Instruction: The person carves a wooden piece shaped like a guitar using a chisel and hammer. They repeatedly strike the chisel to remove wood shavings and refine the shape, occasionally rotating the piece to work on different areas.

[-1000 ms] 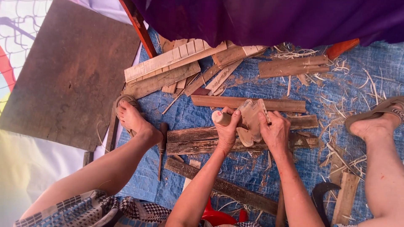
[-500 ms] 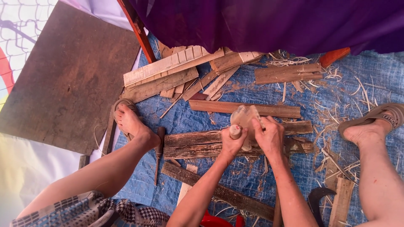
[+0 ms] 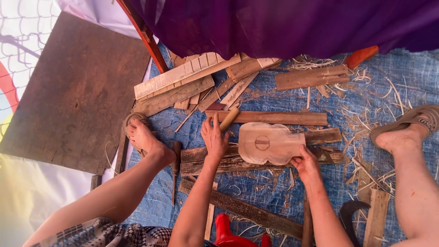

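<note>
1. Left hand (image 3: 214, 137): fingers spread and released, palm down over the left part of the rough dark beam (image 3: 206, 160). The fingertips reach the near end of a short round wooden handle (image 3: 229, 119), which lies tilted across a long reddish plank (image 3: 274, 117). Whether the fingers actually touch the handle cannot be told.
2. Right hand (image 3: 305, 163): fingers clenched on the near right edge of the carved wooden piece (image 3: 270, 143).
3. Carved wooden piece: pale, flat, guitar-body outline with a round mark in the middle. It lies on the dark beam, in the centre of the scene, between the two hands.
4. Blue tarp (image 3: 402, 87): covers the ground, strewn with shavings and chips.
5. Pale slats (image 3: 183, 75): stacked at an angle at the far left of the tarp, beside darker offcuts.
6. Brown board (image 3: 73, 91): large, flat, far left, off the tarp.
7. Left foot (image 3: 144, 137): in a sandal, near the left end of the beam.
8. Right foot (image 3: 402, 132): in a sandal, at the right edge.
9. Purple cloth (image 3: 292, 23): hangs across the far side.
10. Red plastic object (image 3: 228, 233): near edge, between the forearms.
</note>
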